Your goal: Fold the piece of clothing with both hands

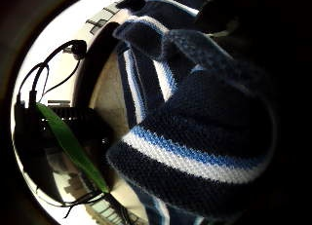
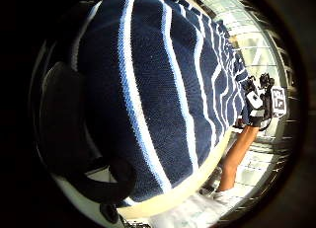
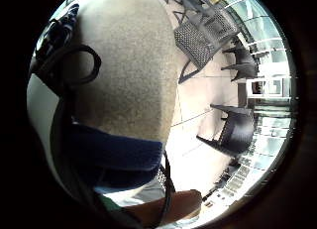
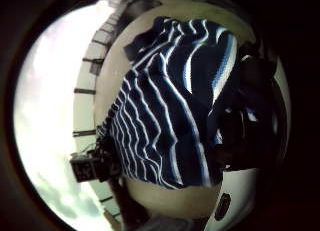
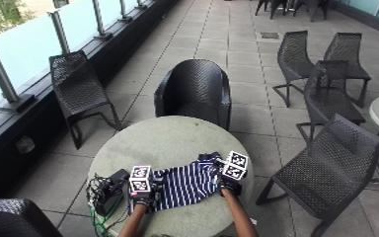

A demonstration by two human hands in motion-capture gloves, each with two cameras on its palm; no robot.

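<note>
A round, pale, speckled worktop (image 5: 170, 143) is seen from the outside view, standing on a tiled terrace. Bare worktop surface lies beyond both hands, out to the far rim, where a dark woven chair (image 5: 195, 91) stands close behind. More chairs of the same kind (image 5: 327, 168) stand off to the right, well apart from the hands. A black box with cables (image 5: 108, 193) sits on the worktop just outside the left hand (image 5: 141, 196), near the rim.

The striped garment (image 5: 186, 183), dark blue with white and lighter blue stripes, lies spread between the two hands on the near half of the worktop, its near edge close to the rim.

The left hand is placed at the garment's left end. In its little-finger view a bunched fold of the knit (image 1: 204, 132) fills the space close to the palm; whether the fingers are curled round it cannot be told.

The right hand (image 5: 229, 183) is placed at the garment's right end. Its little-finger view shows a dark blue edge of cloth (image 3: 116, 152) beside the palm over bare worktop; the state of this grip cannot be told either.
</note>
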